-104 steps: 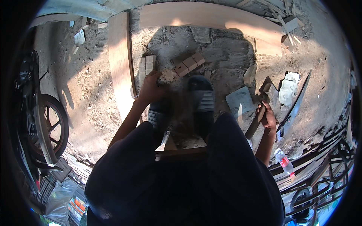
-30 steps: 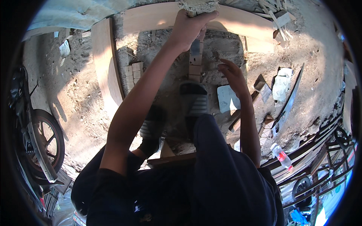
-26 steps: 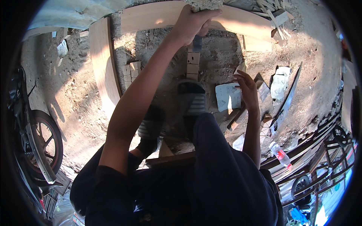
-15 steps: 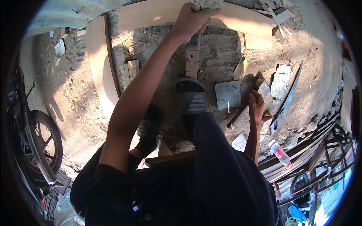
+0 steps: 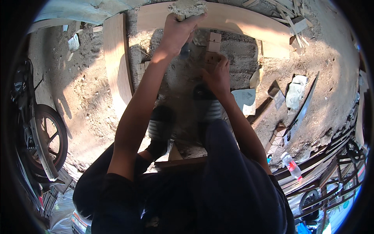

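My left hand (image 5: pixel 173 35) grips a pale piece with a rough, frayed head (image 5: pixel 187 7) at the top centre; a dark flat piece (image 5: pixel 186 48) shows partly below it. My right hand (image 5: pixel 218 78) has its fingers curled onto a short row of small wooden blocks (image 5: pixel 213 46) above my right sandal (image 5: pixel 208 105); whether it lifts one is unclear. A second stack of pale blocks (image 5: pixel 142 69) lies left of my left forearm, partly hidden by it.
Long boards (image 5: pixel 117 58) frame the ground, with loose sticks (image 5: pixel 296 31) at upper right. A motorcycle wheel (image 5: pixel 46 136) stands left. To the right lie a bladed tool (image 5: pixel 276 95), papers (image 5: pixel 296 93), a long metal strip (image 5: pixel 306 101), more blocks (image 5: pixel 276 136) and a plastic bottle (image 5: pixel 292 167).
Since half a second ago, my right hand has moved left from beside the tool onto the middle blocks. My left hand, raised from the blocks earlier, has shifted slightly left with the frayed piece.
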Available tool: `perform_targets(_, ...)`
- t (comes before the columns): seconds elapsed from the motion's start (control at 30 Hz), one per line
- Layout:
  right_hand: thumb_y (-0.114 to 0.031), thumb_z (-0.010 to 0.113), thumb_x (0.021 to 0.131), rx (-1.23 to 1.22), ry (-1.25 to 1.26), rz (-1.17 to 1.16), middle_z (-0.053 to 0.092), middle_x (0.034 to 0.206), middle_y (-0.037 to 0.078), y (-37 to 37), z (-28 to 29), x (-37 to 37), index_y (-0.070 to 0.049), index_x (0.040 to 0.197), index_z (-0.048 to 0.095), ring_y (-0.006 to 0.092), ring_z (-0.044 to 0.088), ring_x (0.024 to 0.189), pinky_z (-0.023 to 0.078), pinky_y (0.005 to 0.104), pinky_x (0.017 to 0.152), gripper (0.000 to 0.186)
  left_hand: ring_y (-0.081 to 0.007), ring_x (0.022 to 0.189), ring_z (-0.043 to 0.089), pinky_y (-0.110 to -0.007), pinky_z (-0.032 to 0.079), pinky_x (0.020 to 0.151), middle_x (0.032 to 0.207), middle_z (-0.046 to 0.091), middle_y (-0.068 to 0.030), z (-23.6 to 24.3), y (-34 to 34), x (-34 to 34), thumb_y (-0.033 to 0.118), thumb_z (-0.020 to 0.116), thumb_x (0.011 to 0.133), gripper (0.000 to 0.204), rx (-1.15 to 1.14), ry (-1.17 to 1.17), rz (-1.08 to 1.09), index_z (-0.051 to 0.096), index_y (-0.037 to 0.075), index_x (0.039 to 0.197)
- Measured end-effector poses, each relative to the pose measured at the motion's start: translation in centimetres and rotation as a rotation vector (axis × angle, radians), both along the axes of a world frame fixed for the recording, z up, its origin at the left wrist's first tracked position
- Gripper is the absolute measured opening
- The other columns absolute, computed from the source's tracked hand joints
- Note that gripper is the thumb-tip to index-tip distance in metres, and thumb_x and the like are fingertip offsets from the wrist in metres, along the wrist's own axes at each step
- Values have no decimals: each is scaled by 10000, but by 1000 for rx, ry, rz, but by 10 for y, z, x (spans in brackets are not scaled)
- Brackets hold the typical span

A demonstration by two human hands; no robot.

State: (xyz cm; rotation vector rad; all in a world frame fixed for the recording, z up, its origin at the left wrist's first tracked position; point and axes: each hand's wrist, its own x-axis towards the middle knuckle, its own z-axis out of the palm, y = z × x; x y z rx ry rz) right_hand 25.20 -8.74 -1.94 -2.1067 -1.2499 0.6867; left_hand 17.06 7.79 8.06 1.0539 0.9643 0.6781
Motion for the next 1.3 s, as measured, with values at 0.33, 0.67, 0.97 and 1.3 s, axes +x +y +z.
perform_targets(0.33,-261,778,654,-247,46,78,521,1082,301,-11,-6,2,112,1140,399,435,552,985,469,442,818,721,-54,393,355,-242,256,382,519,460,24,-35,-3,-6,208,719,784,272,-88,11,41,548,51,643)
perform_targets(0.67,-363,759,692,-199,169,-83,605,962,259,12,4,17,107,1129,427,356,626,886,489,424,765,723,-64,393,279,-249,197,405,485,352,45,-33,-13,6,212,711,780,376,-156,7,92,436,122,540)
perform_targets(0.97,-279,818,605,-392,174,25,603,942,282,6,-10,8,50,1071,370,410,626,841,498,459,724,725,-23,415,347,-235,221,372,536,452,49,-40,-20,10,148,683,816,181,-173,-108,21,576,81,686)
perform_targets(1.3,-231,643,832,-257,232,-169,662,926,139,-45,11,75,6,1091,591,206,646,845,502,311,666,355,-40,398,307,-250,197,383,504,384,54,-40,-41,31,168,671,824,209,-196,-170,-67,539,96,679)
